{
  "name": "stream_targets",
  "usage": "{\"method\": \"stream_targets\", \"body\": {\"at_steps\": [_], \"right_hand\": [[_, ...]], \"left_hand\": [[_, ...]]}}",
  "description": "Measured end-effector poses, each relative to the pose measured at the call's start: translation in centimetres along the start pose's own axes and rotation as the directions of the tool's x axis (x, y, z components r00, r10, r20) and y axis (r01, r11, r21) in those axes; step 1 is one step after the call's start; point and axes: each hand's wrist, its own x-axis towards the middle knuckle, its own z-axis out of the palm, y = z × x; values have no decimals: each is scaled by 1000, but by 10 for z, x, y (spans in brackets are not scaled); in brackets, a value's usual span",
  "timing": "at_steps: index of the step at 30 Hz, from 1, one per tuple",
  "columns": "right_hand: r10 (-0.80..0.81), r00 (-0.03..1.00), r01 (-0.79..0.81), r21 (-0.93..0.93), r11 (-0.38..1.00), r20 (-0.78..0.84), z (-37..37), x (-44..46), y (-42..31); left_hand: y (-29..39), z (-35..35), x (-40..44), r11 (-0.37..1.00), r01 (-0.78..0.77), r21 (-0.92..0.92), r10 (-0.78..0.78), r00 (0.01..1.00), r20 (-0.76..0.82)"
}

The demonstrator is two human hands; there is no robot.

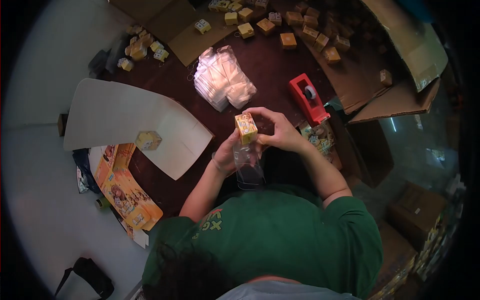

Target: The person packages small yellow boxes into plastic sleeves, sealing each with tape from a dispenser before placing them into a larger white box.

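Observation:
A small yellow printed box (246, 127) is upright between my hands, at the mouth of a clear plastic bag (248, 167) that hangs toward my body. My left hand (228, 152) is closed on the left side of the box and the bag's edge. With its index finger at the top of the box and its thumb low on the right side, my right hand (279, 131) grips it too. How far the box sits inside the bag is hard to make out. Just beyond my hands lies a stack of clear plastic bags (223, 77).
A red tape dispenser (310, 100) stands to the right. Small yellow boxes (288, 41) lie scattered at the back, several in an open cardboard carton (360, 85). On the left are a white board (135, 120) and a printed display box (125, 195).

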Motion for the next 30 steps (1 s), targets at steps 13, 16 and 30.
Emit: {"method": "stream_targets", "body": {"at_steps": [13, 16, 30], "right_hand": [[182, 951, -202, 57, 978, 251, 60, -15, -16], [119, 955, -124, 1, 992, 271, 87, -10, -24], [182, 938, -154, -114, 981, 295, 172, -27, -56]], "left_hand": [[-47, -2, -58, 939, -251, -234, 298, 935, 193], [-46, 0, -80, 921, -291, -260, 346, 917, 197], [-61, 5, -148, 828, -463, -317, 546, 794, 268]]}}
